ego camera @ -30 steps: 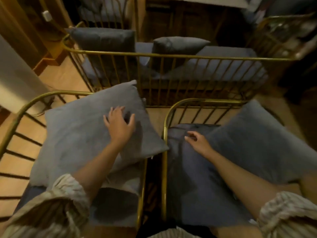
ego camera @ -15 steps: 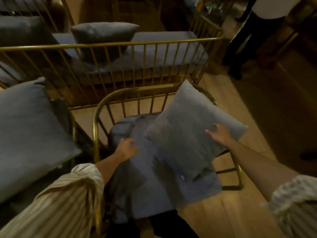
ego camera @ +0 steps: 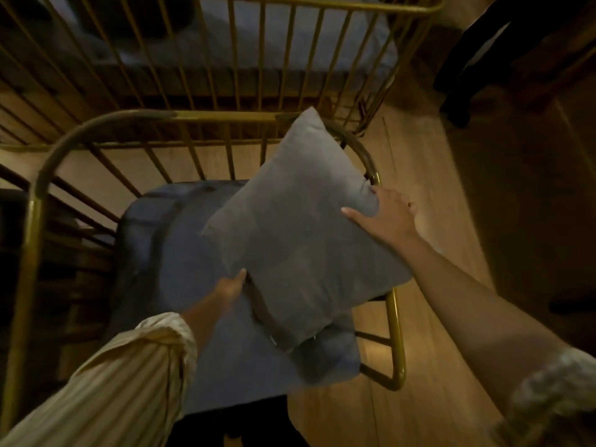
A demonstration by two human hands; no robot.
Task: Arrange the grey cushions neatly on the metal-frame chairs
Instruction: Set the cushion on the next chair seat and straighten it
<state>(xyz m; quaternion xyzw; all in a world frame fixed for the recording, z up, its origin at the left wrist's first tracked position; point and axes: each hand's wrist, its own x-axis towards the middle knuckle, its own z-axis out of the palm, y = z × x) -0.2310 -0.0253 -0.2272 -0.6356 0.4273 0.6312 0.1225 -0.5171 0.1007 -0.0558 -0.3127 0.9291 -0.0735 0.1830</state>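
A grey square cushion (ego camera: pixel 300 240) is held tilted over the right side of a gold metal-frame chair (ego camera: pixel 35 217), its far corner near the chair's back rail. My left hand (ego camera: pixel 230 287) grips the cushion's lower left edge, thumb on top and fingers hidden beneath. My right hand (ego camera: pixel 385 217) holds the cushion's right corner. Under it lies the chair's blue-grey seat pad (ego camera: pixel 180 259).
A long gold-railed bench (ego camera: pixel 290 43) with a grey seat stands behind the chair. Wooden floor (ego camera: pixel 429 201) runs along the right. A person's dark trouser legs and shoes (ego camera: pixel 458 91) stand at the upper right.
I have leaned in closer over the right chair. My left hand moved from the seat pad to the cushion's lower edge, and the cushion is lifted between both hands.
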